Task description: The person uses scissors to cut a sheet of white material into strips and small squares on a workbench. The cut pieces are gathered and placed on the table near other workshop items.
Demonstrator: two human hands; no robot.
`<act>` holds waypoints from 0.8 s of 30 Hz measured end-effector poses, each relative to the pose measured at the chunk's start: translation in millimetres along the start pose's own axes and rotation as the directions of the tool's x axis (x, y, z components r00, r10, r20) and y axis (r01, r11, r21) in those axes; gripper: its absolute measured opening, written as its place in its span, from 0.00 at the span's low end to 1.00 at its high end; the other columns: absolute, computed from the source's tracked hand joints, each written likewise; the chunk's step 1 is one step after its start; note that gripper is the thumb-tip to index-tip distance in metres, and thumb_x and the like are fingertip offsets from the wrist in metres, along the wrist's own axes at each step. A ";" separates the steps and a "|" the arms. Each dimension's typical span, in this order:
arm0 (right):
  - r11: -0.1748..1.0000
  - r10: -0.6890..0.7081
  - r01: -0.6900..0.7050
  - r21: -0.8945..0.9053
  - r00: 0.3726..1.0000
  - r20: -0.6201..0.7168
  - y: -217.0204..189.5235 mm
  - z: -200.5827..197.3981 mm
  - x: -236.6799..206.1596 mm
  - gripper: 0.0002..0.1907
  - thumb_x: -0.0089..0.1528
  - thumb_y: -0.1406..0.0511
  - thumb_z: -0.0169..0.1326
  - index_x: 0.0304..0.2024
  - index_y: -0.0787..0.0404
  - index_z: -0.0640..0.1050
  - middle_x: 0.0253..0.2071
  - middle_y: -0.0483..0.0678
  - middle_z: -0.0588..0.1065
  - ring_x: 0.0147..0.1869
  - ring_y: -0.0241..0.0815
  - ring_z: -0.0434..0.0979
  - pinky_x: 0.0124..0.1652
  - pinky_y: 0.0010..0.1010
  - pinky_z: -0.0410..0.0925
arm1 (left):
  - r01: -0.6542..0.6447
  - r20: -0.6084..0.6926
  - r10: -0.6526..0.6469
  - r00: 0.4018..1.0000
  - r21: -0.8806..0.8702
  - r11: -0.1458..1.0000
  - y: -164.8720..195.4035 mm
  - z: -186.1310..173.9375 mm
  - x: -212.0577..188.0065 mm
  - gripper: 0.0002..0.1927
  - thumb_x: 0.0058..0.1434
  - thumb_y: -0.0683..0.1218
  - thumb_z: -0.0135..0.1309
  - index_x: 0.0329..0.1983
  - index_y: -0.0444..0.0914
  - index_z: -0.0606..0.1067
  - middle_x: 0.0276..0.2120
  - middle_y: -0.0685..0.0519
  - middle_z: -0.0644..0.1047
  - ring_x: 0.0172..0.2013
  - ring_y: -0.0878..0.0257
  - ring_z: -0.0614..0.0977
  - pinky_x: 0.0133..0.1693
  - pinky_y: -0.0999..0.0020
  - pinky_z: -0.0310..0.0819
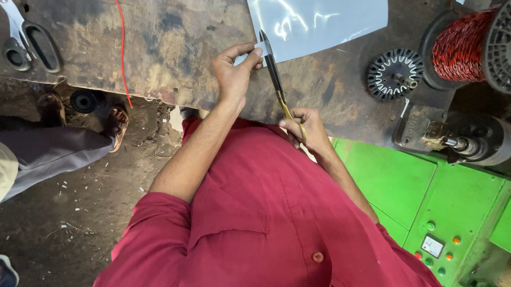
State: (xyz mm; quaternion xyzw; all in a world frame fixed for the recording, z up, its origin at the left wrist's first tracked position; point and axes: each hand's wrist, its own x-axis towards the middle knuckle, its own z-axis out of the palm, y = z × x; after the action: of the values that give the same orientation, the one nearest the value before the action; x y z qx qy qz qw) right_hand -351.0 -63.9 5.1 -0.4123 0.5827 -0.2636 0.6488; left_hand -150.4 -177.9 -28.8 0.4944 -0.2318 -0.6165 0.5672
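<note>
1. Head view: left hand (233, 72) is pinching the lower-left corner of a pale grey sheet (318, 12), upper centre of frame, lying on the dark counter (186, 33).
2. Right hand (305, 128) is gripping the yellow handles of scissors (274, 72), fingers closed round them; blades are pointing up along the sheet's left edge, tip touching the sheet.
3. Spool of red wire (484, 43) is sitting at upper right, w/ a black stator (394, 73) just beside it.
4. Another pair of scissors (28, 37) is lying upper left.
5. Green machine panel (430, 196) is showing lower right.
</note>
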 end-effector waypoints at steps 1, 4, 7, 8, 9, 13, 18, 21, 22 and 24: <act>1.000 -0.003 0.003 -0.007 1.000 0.003 0.0 -0.5 0.7 0.15 0.63 0.65 0.62 0.25 0.64 0.73 0.15 0.44 0.71 0.13 0.30 0.67 0.13 0.23 0.58 | 0.005 0.000 -0.005 1.000 -0.011 1.000 -1.5 -0.9 0.7 0.08 0.60 0.35 0.63 0.42 0.30 0.82 0.35 0.46 0.84 0.29 0.66 0.83 0.30 0.74 0.80; 0.999 -0.016 0.017 -0.027 1.000 0.014 2.0 -3.0 2.6 0.15 0.63 0.65 0.63 0.25 0.64 0.74 0.15 0.44 0.70 0.13 0.30 0.67 0.13 0.22 0.57 | 0.023 0.005 -0.023 1.000 -0.032 0.999 -6.1 -3.3 3.4 0.07 0.60 0.35 0.63 0.42 0.29 0.82 0.34 0.47 0.84 0.28 0.66 0.82 0.30 0.74 0.78; 0.996 0.006 -0.006 -0.086 1.000 0.004 2.8 -6.7 4.5 0.14 0.62 0.64 0.64 0.27 0.65 0.76 0.15 0.44 0.71 0.13 0.29 0.66 0.13 0.22 0.58 | 0.034 0.024 -0.032 0.999 -0.064 0.997 -8.4 -5.8 4.1 0.06 0.60 0.34 0.63 0.41 0.29 0.82 0.34 0.48 0.83 0.29 0.66 0.82 0.30 0.74 0.77; 0.994 0.020 -0.020 -0.112 1.000 -0.007 1.2 -9.2 5.1 0.14 0.61 0.63 0.64 0.28 0.66 0.76 0.16 0.43 0.71 0.13 0.28 0.66 0.13 0.22 0.59 | 0.037 0.036 -0.034 0.999 -0.078 0.996 -8.1 -5.8 4.1 0.06 0.60 0.34 0.63 0.41 0.29 0.82 0.34 0.48 0.83 0.29 0.66 0.82 0.30 0.74 0.77; 0.987 0.031 -0.035 -0.159 0.999 -0.030 -1.8 -12.6 5.9 0.13 0.61 0.63 0.65 0.30 0.67 0.78 0.16 0.44 0.71 0.14 0.30 0.66 0.14 0.24 0.59 | 0.065 0.043 -0.062 0.997 -0.073 0.995 -7.2 -5.7 3.6 0.07 0.60 0.34 0.63 0.41 0.29 0.81 0.34 0.48 0.83 0.29 0.66 0.82 0.30 0.74 0.77; 0.873 -0.182 0.103 -0.477 0.975 -0.123 -30.7 -35.4 17.5 0.16 0.59 0.62 0.68 0.40 0.69 0.81 0.22 0.45 0.76 0.23 0.36 0.73 0.22 0.33 0.65 | 0.138 0.146 -0.130 0.981 -0.045 0.989 4.1 -7.0 -2.0 0.11 0.60 0.36 0.62 0.46 0.30 0.80 0.35 0.51 0.80 0.30 0.66 0.83 0.31 0.73 0.78; 0.423 -0.516 0.110 -0.899 0.845 -0.140 -62.5 -60.0 17.9 0.18 0.59 0.66 0.67 0.50 0.65 0.81 0.40 0.58 0.80 0.43 0.56 0.80 0.42 0.44 0.71 | 0.238 0.281 -0.265 0.922 0.127 0.963 10.2 -0.4 -17.3 0.12 0.61 0.38 0.62 0.47 0.32 0.80 0.36 0.54 0.79 0.31 0.68 0.82 0.31 0.74 0.76; 0.639 -0.563 0.327 -0.697 0.815 -0.134 -58.2 -61.1 21.0 0.19 0.63 0.67 0.64 0.55 0.66 0.79 0.46 0.55 0.81 0.48 0.47 0.82 0.46 0.37 0.74 | 0.232 0.395 -0.272 0.878 0.148 0.962 -0.9 11.6 -26.3 0.11 0.61 0.38 0.62 0.46 0.32 0.80 0.36 0.51 0.81 0.33 0.67 0.83 0.33 0.73 0.78; 0.745 -0.535 0.386 -0.544 0.833 -0.140 -52.4 -58.4 24.4 0.19 0.64 0.67 0.63 0.56 0.67 0.78 0.48 0.54 0.81 0.48 0.42 0.83 0.46 0.34 0.74 | 0.234 0.407 -0.287 0.867 0.176 0.956 -6.4 15.6 -29.9 0.10 0.61 0.38 0.63 0.46 0.32 0.80 0.36 0.50 0.82 0.33 0.67 0.83 0.33 0.73 0.78; 0.876 -0.454 0.404 -0.264 0.876 -0.163 -34.5 -43.6 32.9 0.17 0.64 0.69 0.62 0.54 0.68 0.78 0.46 0.51 0.81 0.48 0.40 0.81 0.48 0.31 0.74 | 0.215 0.427 -0.295 0.855 0.226 0.950 -15.8 20.0 -35.8 0.09 0.61 0.37 0.63 0.45 0.32 0.80 0.37 0.50 0.82 0.33 0.67 0.83 0.33 0.73 0.78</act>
State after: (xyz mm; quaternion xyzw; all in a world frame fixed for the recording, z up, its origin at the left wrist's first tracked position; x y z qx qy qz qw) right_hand -382.6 -118.9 17.3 -0.5699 0.5699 -0.3789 0.4548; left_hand -180.1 -146.3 -21.7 0.4091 -0.3421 -0.7628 0.3657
